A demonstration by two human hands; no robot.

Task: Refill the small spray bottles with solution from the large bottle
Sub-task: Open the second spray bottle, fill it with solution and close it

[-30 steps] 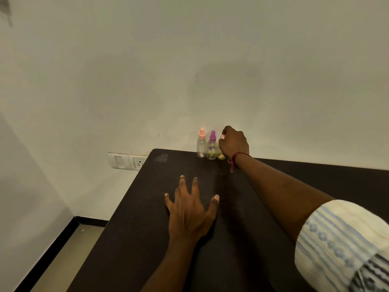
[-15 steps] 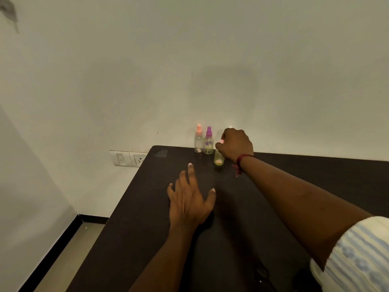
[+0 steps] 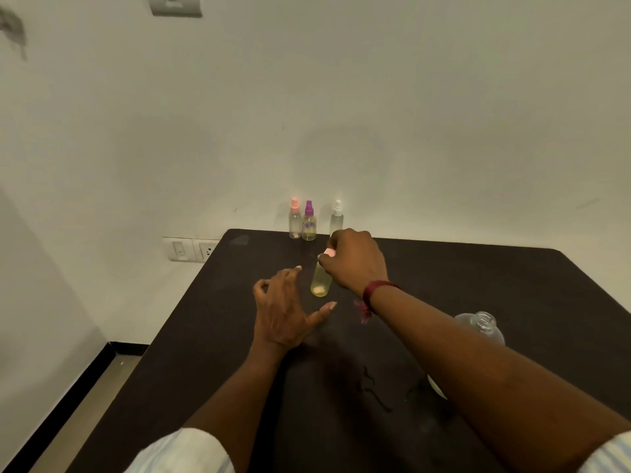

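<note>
Large bottle (image 3: 479,324) half behind forearm (image 3: 478,377); yellow bottle (image 3: 320,283) top under right hand (image 3: 355,261).

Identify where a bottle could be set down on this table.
Free: far right of the table, beyond the large bottle; the left strip beside the left hand. Crowded: three spray bottles at the back; the centre, where the right hand grips the yellow-green bottle.
</note>
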